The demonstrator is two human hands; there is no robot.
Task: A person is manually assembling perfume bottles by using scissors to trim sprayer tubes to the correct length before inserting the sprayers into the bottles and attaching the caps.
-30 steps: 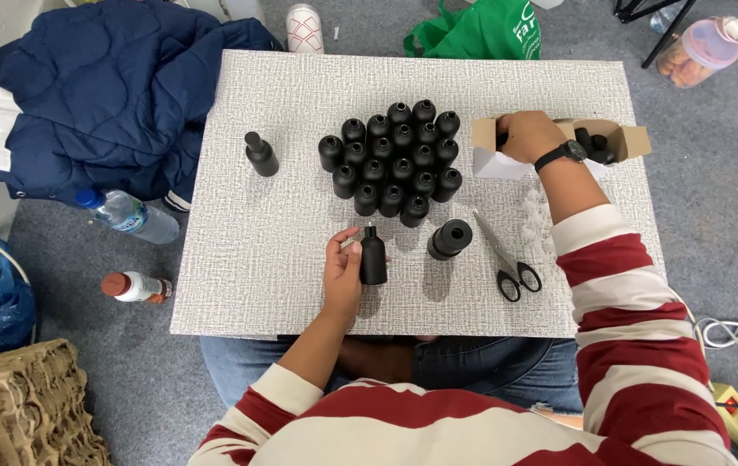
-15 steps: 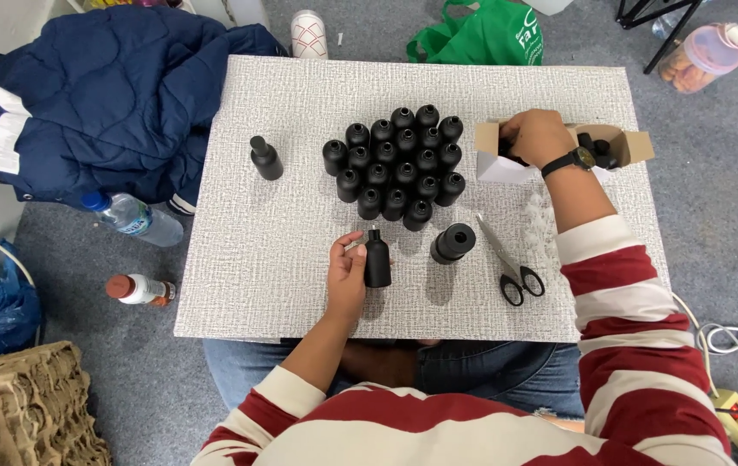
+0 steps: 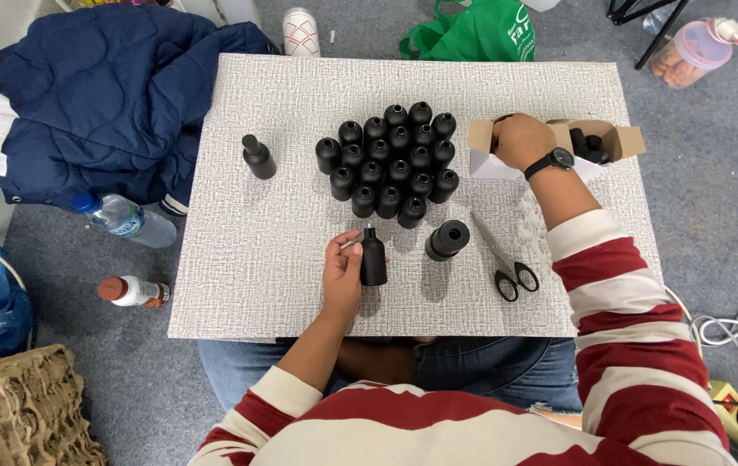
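Grey table [image 3: 257,259]; right hand [image 3: 520,141] fingertips hidden inside cardboard box [image 3: 615,138].

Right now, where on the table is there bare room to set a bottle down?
Bare: the near-left stretch of the table, between the lone bottle and the left hand; also the far strip behind the bottle cluster. Crowded: the right side, with cap roll, scissors, box and right hand.

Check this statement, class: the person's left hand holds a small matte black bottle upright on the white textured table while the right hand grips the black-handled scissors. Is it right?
Not quite. In the head view the right hand reaches into the open cardboard box; the black-handled scissors lie untouched. The left hand does hold the small matte black bottle upright on the white textured table.
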